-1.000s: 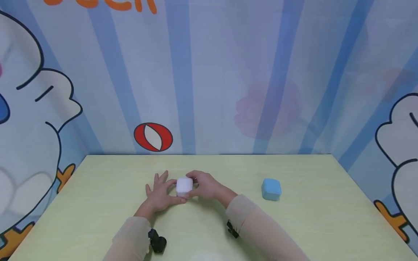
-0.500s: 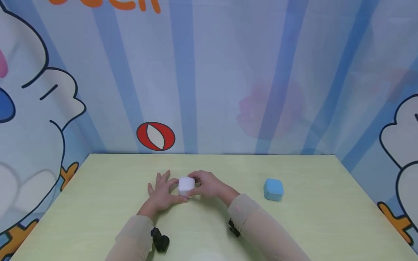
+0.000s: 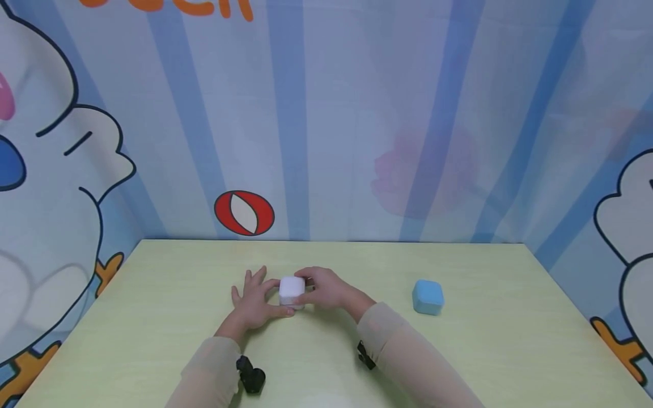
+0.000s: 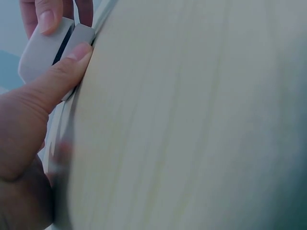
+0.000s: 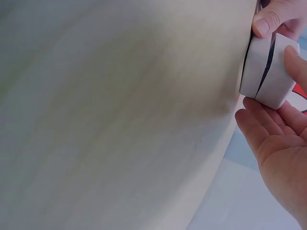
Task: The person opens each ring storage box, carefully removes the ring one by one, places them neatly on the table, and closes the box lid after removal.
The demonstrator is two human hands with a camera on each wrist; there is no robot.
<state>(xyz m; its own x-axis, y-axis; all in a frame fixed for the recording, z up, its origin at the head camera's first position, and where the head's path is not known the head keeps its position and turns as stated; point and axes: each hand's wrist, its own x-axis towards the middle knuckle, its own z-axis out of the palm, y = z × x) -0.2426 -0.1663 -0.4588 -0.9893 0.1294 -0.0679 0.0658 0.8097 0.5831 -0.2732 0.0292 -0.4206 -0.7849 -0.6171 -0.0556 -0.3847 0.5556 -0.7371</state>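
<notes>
A small white box [image 3: 292,287] with rounded corners sits on the table, left of its middle. In the right wrist view a dark, uneven gap parts its lid [image 5: 280,72] from its base [image 5: 256,67]. My left hand [image 3: 252,306] pinches the base between thumb and index finger, low by the tabletop, with the other fingers spread. From the right side my right hand [image 3: 327,289] grips the lid, its thumb on the near face and its fingers behind. A similar blue box [image 3: 428,297] stands apart to the right, untouched.
The pale yellow table [image 3: 490,351] ends at a striped blue backdrop [image 3: 347,113] printed with cartoon figures. Black wrist cameras, such as the left one [image 3: 251,376], hang by the sleeves.
The head view has shifted slightly, so everything appears a little further right. Both hands keep the same hold on the white box, and the blue box stays put.
</notes>
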